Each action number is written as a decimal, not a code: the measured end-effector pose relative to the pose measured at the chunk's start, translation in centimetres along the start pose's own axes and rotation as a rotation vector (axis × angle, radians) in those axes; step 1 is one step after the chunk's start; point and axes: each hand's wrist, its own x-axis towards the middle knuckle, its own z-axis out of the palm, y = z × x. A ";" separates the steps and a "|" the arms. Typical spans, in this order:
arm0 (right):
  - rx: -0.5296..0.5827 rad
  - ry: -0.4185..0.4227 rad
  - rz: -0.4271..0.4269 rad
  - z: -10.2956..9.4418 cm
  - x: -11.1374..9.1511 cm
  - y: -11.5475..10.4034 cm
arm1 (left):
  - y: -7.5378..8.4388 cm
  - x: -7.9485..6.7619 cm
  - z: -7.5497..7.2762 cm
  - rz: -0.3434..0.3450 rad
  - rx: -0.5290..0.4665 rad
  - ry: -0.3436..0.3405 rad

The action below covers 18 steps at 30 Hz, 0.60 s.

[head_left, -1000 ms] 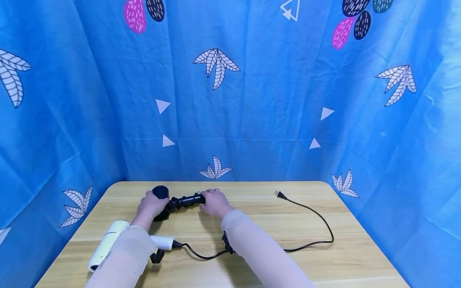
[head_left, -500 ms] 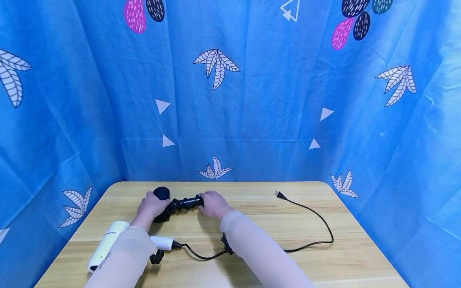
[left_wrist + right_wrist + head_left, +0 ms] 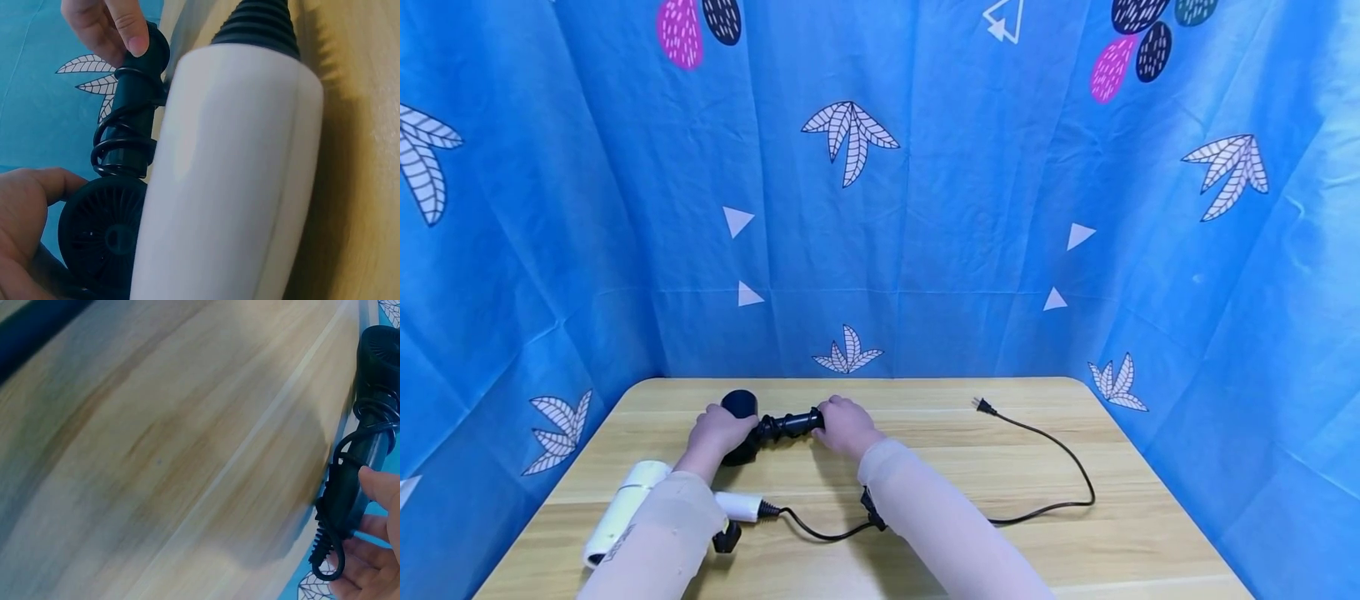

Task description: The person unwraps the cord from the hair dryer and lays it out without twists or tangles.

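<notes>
While a person's left hand (image 3: 718,432) curls round the head of a black hair dryer (image 3: 792,424), the right hand (image 3: 847,427) pinches its handle end, probably to steady both ends; a wound cord (image 3: 122,144) wraps the handle. It is toward ten o'clock of the wooden table (image 3: 940,458); a white hair dryer (image 3: 631,502) lies at nine, its plug (image 3: 985,407) at two. No container shows.

Wood-grain table (image 3: 985,462) (white hairdryer (image 3: 625,510) atop)
</notes>
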 end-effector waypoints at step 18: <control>-0.025 0.011 -0.020 0.6 0.5 0.3 | -0.1 -0.2 0.0 0.074 0.065 -0.045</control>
